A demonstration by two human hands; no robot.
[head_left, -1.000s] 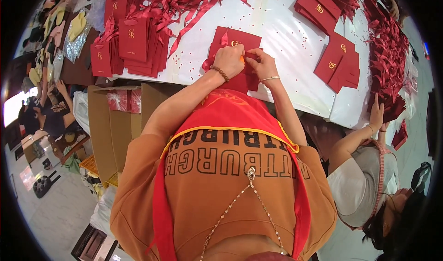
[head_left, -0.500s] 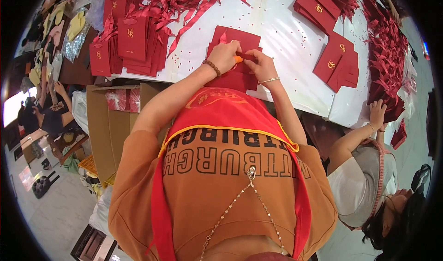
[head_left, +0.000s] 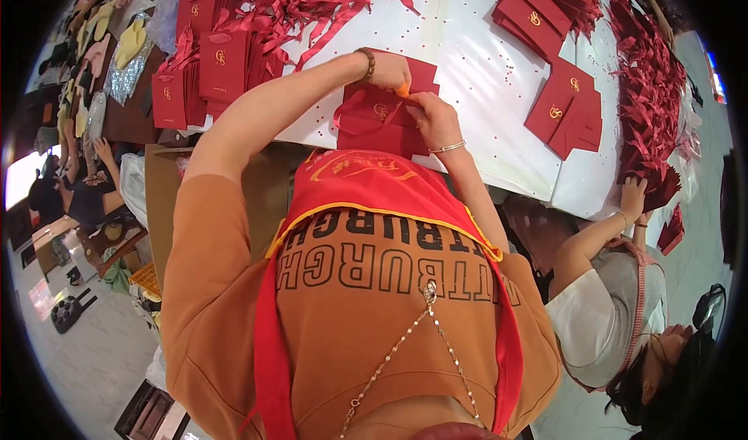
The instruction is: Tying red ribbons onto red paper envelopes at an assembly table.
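A flat red paper bag (head_left: 372, 122) with a gold emblem lies at the near edge of the white table (head_left: 483, 66). A thin red ribbon (head_left: 348, 103) loops over its left side. My left hand (head_left: 389, 69), a bead bracelet on its wrist, pinches the ribbon's end at the bag's top, with something small and orange (head_left: 402, 91) at its fingertips. My right hand (head_left: 433, 117), wearing a thin bangle, pinches the bag's top edge just beside it. The two hands nearly touch.
Stacks of red bags (head_left: 209, 70) stand at the left, more bags (head_left: 562, 107) lie at the right, and loose ribbons (head_left: 312, 0) are heaped at the back. A seated co-worker's hand (head_left: 633, 197) rests on a ribbon pile at the right. A cardboard box (head_left: 165, 198) sits below the table.
My left hand has moved slightly up and away across the bag, and the ribbon now stands out as a loop on the bag's left. My right hand has stayed at the bag's edge.
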